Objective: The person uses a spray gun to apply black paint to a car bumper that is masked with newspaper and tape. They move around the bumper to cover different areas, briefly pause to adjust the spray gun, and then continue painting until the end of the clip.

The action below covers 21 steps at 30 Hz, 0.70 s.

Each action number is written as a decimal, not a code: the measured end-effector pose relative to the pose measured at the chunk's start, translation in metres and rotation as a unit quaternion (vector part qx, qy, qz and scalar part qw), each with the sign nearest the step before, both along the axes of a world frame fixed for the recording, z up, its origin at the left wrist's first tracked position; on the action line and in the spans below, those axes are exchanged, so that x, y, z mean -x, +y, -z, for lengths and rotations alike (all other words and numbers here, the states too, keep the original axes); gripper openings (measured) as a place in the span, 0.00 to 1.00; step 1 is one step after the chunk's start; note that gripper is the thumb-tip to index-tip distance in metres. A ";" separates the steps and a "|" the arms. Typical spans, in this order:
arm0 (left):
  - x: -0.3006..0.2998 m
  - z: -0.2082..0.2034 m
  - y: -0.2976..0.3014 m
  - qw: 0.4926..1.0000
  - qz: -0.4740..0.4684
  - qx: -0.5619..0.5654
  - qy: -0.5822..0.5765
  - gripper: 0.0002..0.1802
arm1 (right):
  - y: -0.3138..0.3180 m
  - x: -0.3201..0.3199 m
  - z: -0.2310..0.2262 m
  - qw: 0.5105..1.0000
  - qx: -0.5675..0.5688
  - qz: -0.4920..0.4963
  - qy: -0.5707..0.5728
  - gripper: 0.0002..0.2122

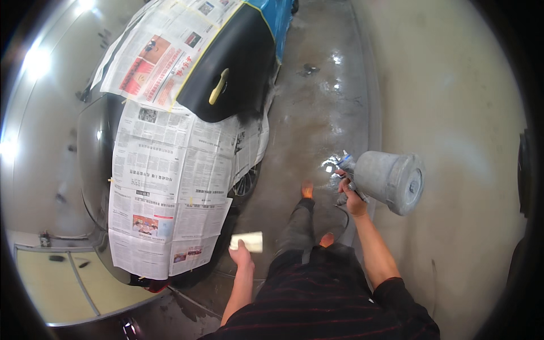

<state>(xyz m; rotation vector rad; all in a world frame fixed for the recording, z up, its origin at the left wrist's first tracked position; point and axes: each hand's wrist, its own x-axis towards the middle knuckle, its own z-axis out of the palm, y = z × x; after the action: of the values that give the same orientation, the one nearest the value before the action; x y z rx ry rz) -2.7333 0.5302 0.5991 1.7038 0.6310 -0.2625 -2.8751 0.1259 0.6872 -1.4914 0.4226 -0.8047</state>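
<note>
In my right hand [352,198] is a paint spray gun [391,180] with a large grey cup, held out to the right of my body. My fingers wrap round its handle, and the cup's round lid faces right. My left hand [242,254] grips a pale yellow folded cloth [252,242] in front of my left hip, near the newspaper's lower corner. To the left stands a car with a bare matte black door panel [226,68]. Yellow masking covers the door handle [218,88]. Neither hand touches the car.
Newspaper sheets [150,170] mask the car's nearer body, and blue sheeting [276,17] hangs at its far end. A wheel [245,184] shows below the paper. Wet grey floor [309,113] runs between car and pale right wall [447,102]. A thin hose [345,218] hangs below the gun.
</note>
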 end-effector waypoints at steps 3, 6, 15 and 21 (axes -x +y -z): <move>-0.087 -0.029 -0.061 0.979 0.008 -0.070 -0.190 0.18 | -0.037 -0.026 0.039 0.998 0.037 0.020 0.049 0.12; -0.211 -0.076 -0.124 0.885 0.105 -0.252 -0.376 0.19 | -0.078 -0.060 0.073 0.985 0.132 0.061 0.098 0.12; -0.513 -0.048 -0.265 0.382 0.576 -0.558 -0.459 0.31 | -0.162 -0.171 0.087 0.973 -0.065 0.054 0.213 0.08; -0.558 0.025 -0.285 0.329 0.646 -0.597 -0.346 0.34 | -0.182 -0.211 0.127 0.927 0.152 0.031 0.341 0.11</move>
<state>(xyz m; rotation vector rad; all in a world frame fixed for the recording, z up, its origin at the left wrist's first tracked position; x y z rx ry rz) -2.1753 0.2448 0.5741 3.0123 -1.9405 -0.0437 -2.6643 -0.0564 0.5601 -2.0509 0.8969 -0.3811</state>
